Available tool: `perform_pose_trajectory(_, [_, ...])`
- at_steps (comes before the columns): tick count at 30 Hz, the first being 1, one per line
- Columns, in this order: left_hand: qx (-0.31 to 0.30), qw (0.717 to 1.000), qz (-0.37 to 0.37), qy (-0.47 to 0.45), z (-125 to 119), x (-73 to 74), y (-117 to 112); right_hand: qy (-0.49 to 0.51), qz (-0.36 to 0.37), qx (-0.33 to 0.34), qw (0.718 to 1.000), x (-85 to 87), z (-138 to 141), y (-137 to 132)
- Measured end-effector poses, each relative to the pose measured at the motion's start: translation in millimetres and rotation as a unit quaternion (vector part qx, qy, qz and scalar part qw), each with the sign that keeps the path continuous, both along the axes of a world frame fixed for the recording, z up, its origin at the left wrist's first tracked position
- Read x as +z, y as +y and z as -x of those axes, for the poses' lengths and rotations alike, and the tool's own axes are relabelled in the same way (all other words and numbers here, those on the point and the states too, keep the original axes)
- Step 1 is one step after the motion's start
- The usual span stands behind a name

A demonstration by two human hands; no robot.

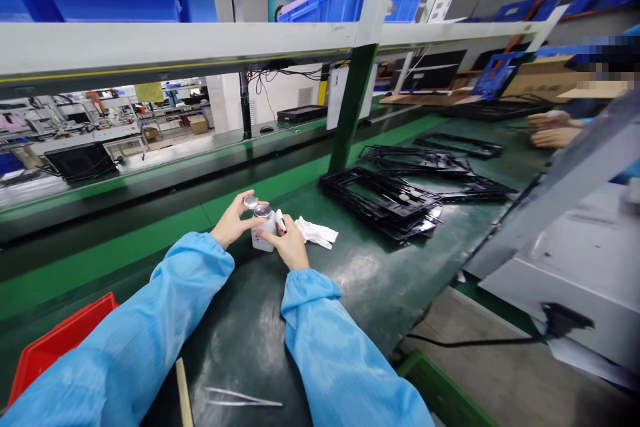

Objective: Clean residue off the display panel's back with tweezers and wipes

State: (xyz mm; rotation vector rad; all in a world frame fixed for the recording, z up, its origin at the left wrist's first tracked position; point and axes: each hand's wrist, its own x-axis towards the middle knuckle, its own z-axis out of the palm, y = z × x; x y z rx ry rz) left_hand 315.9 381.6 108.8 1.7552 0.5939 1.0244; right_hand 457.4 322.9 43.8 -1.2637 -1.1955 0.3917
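A small white plastic dispenser bottle (pixel 263 235) with a round metal top stands upright on the green bench in front of me. My left hand (pixel 234 219) pinches its raised metal lid (pixel 251 201), which is tilted up beside the top. With the thumb across the bottle's front, my right hand (pixel 290 240) grips it from the right side. A small white piece with a dark mark (pixel 281 221) shows at the right fingers; I cannot tell exactly what it is. Just beyond the right hand lies a crumpled white cloth (pixel 317 233).
Stacked black frames (pixel 385 200) lie to the right. Tweezers (pixel 243 399) and a pale stick (pixel 183 393) are near the front, a red bin (pixel 60 340) at left. A shelf (pixel 175 47) with blue bins crosses above. Another person's hands (pixel 555 128) are at far right.
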Motion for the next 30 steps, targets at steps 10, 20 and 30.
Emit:
perform_pose_trajectory(10, [0.098,0.995,-0.015,-0.012,-10.2,-9.1,-6.5,-0.015,0.01,-0.012,1.0,-1.0,0.9,-1.3])
perform_pose_trajectory(20, [-0.05,0.991,0.115,-0.039,21.7,25.6,-0.9,0.006,0.004,-0.006,1.0,0.2,-1.9,-0.3])
perform_pose_trajectory(30, [-0.061,0.99,0.127,-0.022,37.0,24.9,3.8,0.023,0.001,0.014,1.0,-0.1,-2.2,0.4])
